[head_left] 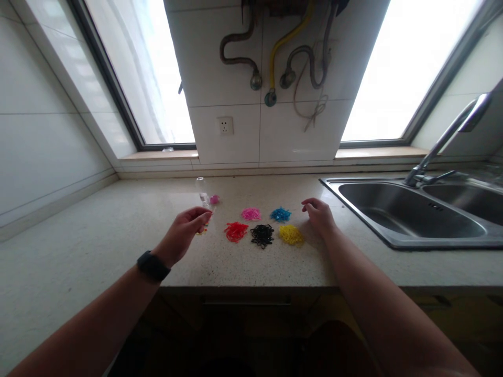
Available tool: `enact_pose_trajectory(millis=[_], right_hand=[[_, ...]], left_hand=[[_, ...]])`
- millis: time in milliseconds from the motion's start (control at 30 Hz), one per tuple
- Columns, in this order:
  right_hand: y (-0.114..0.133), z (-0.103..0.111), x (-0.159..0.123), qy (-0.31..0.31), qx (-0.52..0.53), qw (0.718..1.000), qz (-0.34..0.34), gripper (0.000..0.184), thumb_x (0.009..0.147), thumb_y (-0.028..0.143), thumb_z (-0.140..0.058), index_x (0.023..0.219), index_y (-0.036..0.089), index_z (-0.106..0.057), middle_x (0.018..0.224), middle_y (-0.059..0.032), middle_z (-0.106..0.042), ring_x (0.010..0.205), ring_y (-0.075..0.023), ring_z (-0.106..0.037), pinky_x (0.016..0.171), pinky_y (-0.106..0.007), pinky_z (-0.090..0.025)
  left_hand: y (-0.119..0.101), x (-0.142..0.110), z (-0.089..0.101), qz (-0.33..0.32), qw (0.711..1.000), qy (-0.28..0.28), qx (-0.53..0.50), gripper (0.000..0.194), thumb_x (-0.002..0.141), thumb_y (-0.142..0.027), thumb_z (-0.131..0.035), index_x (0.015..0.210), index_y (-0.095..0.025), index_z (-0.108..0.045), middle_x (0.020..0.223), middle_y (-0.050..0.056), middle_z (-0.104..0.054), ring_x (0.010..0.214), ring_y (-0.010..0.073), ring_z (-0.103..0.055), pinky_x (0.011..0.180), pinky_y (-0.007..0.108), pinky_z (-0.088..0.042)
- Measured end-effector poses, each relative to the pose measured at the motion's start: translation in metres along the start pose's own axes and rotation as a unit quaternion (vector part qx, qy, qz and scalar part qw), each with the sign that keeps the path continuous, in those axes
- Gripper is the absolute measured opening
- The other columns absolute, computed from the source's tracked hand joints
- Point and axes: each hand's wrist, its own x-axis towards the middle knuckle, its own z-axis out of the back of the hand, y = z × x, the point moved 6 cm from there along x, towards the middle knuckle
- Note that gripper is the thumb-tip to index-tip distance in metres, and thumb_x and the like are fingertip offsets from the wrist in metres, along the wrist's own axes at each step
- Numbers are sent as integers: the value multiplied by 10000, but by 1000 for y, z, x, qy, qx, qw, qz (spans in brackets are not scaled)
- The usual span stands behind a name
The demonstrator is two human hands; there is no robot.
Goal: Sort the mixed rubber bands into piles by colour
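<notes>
Several small piles of thin coloured bands lie on the speckled counter [118, 225]: red [236, 231], pink [251, 213], blue [280, 213], black [262, 235] and yellow [291, 234]. My left hand [184, 233], with a black watch on its wrist, hovers left of the red pile. Its fingers are pinched together, and small bits of colour show under the fingertips. A small clear bottle [202, 190] with a pink cap [214, 199] beside it stands just behind that hand. My right hand [319, 214] rests right of the yellow pile, fingers loosely curled and holding nothing.
A steel double sink [412, 214] with a tall tap [448, 139] takes up the right side of the counter. Tiled wall, a socket [225, 125], pipes and two bright windows stand behind. The counter's front edge runs just below my forearms.
</notes>
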Motion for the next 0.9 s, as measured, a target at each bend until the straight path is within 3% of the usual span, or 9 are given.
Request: enact_pose_trajectory(millis=[133, 300, 667, 900], right_hand=[[0, -1, 0, 2, 0, 1000, 1, 300, 733, 350, -537, 854, 162, -738, 710, -71, -713, 569, -161, -538, 544, -276, -391], [-3, -2, 1, 6, 0, 1000, 7, 300, 731, 345, -533, 851, 163, -739, 710, -76, -712, 555, -158, -525, 523, -271, -371], [-10, -6, 5, 22, -14, 1000, 10, 282, 734, 294, -506, 866, 178, -727, 716, -46, -700, 538, -140, -504, 519, -261, -355], [-11, -8, 6, 26, -15, 1000, 7, 294, 725, 305, -509, 868, 166, -725, 714, -58, -700, 526, -141, -494, 510, -263, -348]], left_hand=[[-8, -25, -46, 62, 981, 53, -177, 217, 781, -300, -781, 899, -141, -693, 793, 14, -566, 673, 88, -493, 562, 198, -410], [-18, -49, -75, 118, 951, 88, -271, 184, 786, -279, -783, 841, -160, -653, 724, -11, -510, 630, 81, -471, 526, 189, -399], [-30, -60, -85, 129, 939, 108, -301, 174, 780, -257, -792, 782, -170, -641, 642, -38, -419, 577, 71, -403, 501, 182, -351], [-15, -49, -77, 105, 956, 91, -257, 188, 774, -285, -800, 832, -161, -671, 660, -31, -465, 570, 65, -413, 507, 184, -355]])
